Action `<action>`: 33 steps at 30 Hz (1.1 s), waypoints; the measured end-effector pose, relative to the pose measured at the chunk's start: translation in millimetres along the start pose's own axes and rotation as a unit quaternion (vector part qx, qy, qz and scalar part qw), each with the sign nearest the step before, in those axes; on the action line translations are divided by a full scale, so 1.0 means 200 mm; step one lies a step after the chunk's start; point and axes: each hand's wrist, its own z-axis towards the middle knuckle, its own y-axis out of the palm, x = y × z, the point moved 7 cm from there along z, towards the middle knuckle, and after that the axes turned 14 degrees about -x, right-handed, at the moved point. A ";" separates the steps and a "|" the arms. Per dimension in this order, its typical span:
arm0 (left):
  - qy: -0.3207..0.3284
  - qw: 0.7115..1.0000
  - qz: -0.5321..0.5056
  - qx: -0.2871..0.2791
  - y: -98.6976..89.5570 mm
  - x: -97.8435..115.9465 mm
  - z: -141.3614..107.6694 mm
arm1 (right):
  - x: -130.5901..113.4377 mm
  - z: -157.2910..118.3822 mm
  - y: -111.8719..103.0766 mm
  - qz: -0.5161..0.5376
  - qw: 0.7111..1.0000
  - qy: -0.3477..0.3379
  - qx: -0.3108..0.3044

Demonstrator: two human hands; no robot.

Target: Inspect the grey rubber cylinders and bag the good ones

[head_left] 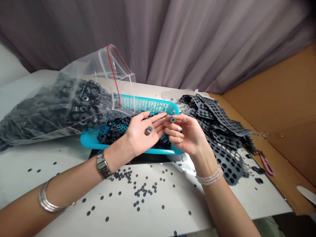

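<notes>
My left hand (144, 135) is held palm up over the basket, its fingers stretched out. On its palm rests one short dark grey ring (148, 131), not gripped. Close to those fingertips, my right hand (189, 131) pinches another dark grey ring (172, 119) between thumb and forefinger, with its hole facing me. Beneath both hands stands a turquoise plastic basket (85, 141) that holds many such rings, partly hidden by my left hand and wrist.
A clear zip bag (110, 61) full of grey rings leans over the basket's left side. Small dark discs (143, 191) are scattered across the white table (74, 184). Punched grey sheets (227, 161) are piled at right, beside a cardboard wall (278, 108) and a pink-handled tool (267, 165).
</notes>
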 end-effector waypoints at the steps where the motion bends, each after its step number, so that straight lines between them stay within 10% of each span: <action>1: 0.000 1.000 0.000 -0.002 0.00 0.00 0.00 | 0.00 0.00 0.00 0.000 1.000 0.001 0.001; 16: -0.006 1.000 0.009 -0.011 -0.03 0.00 0.01 | -0.04 0.00 0.00 -0.255 0.961 -0.066 0.084; 33: 0.004 1.000 0.010 -0.007 -0.04 0.01 0.01 | -0.07 -0.02 0.00 -0.050 0.991 -0.123 0.033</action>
